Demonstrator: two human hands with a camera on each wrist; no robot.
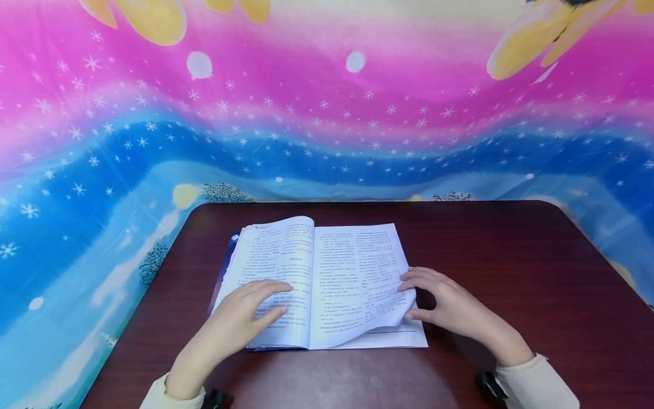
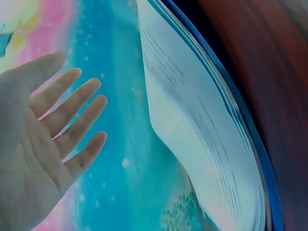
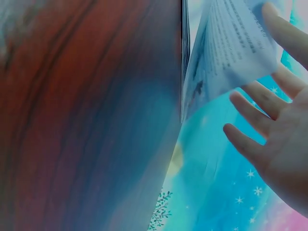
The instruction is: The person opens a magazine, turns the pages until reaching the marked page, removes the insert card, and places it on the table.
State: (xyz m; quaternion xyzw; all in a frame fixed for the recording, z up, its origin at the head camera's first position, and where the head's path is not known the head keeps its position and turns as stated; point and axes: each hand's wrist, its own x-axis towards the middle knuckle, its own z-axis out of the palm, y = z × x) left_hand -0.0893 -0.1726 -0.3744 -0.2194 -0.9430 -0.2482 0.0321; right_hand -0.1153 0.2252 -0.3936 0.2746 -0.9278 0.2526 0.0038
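An open magazine (image 1: pixel 337 278) with two-column printed text lies on the table, its dark blue cover edge showing at the left. My right hand (image 1: pixel 447 301) is at the right page's outer edge, fingers on top and thumb beneath, with that page (image 3: pixel 236 48) between them. The page's lower corner is lifted and curled, baring the sheet below. Over the left page (image 2: pixel 192 125) is my left hand (image 1: pixel 240 318), its fingers spread and slightly bent, holding nothing. The left wrist view shows a gap between its fingertips and the paper.
The dark reddish-brown wooden table (image 1: pixel 501 250) has rounded back corners. A pink and blue curtain (image 1: pixel 327 113) with snowflakes hangs behind and at the sides. Black wrist straps show by the sleeves (image 1: pixel 536 383).
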